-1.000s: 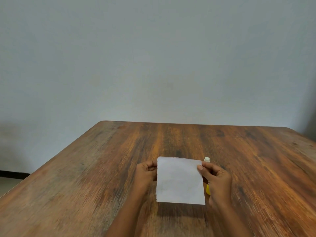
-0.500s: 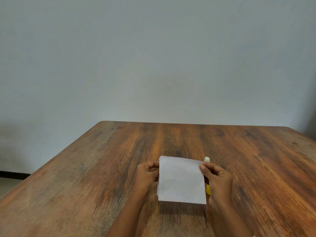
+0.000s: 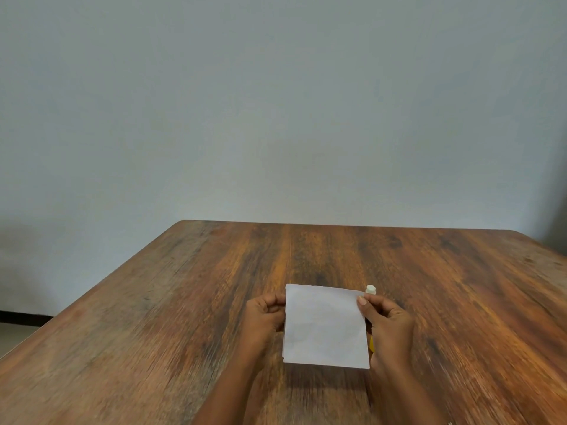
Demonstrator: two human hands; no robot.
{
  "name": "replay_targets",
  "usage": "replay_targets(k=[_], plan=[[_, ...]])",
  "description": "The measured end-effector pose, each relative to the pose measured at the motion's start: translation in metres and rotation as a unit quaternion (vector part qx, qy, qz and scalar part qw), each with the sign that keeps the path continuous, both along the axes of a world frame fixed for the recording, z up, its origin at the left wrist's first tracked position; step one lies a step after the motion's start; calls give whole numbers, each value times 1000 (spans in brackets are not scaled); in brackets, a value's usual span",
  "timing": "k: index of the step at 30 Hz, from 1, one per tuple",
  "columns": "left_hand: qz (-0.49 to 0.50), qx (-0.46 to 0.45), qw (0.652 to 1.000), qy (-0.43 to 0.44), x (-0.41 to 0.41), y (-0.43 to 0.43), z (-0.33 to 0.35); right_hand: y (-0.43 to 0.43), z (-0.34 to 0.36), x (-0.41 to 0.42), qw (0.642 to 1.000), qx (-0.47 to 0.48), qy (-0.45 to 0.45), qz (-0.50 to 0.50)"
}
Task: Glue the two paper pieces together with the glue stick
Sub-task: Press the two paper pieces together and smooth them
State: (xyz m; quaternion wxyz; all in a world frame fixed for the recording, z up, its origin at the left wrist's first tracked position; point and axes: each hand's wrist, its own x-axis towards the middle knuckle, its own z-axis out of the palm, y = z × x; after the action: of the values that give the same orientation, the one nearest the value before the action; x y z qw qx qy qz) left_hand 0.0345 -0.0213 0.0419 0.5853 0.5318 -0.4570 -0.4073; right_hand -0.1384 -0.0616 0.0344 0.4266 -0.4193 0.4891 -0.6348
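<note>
A white square of paper (image 3: 325,328) is held up above the wooden table (image 3: 153,317), facing me. My left hand (image 3: 265,315) pinches its upper left edge. My right hand (image 3: 388,322) pinches its upper right corner and also holds the glue stick: its white tip (image 3: 370,289) sticks up behind the fingers, and a sliver of its yellow body (image 3: 371,343) shows at the paper's right edge. I cannot tell whether one or two sheets are stacked in the square.
The table runs wide on all sides of my hands, with its far edge (image 3: 337,223) against a plain grey wall (image 3: 276,102). A strip of floor (image 3: 12,332) shows at the left past the table's edge.
The paper and both hands have shifted slightly to the right, and the sheet has tilted a little clockwise. The grips are unchanged.
</note>
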Motion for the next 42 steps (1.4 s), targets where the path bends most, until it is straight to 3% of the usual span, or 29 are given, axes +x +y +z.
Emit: replay_targets(k=[11,23,28,31,33,37,42], plan=[[-16,-55,998,26,2,-3,5,2,5,5,1000,-1,4,-4],[55,-79,993,73,3,-4,5,5,8,9,1000,-14,16,5],[116,-118,986,31,3,-6,10,9,17,10,997,-47,66,9],[149,-136,979,-6,3,-6,13,15,36,16,968,-169,184,-10],[153,-151,976,-22,3,-5,16,14,49,25,933,-230,276,35],[150,-181,971,-44,0,-1,26,6,64,45,860,-252,422,136],[131,-208,968,-52,3,1,34,4,73,56,853,-263,429,142]])
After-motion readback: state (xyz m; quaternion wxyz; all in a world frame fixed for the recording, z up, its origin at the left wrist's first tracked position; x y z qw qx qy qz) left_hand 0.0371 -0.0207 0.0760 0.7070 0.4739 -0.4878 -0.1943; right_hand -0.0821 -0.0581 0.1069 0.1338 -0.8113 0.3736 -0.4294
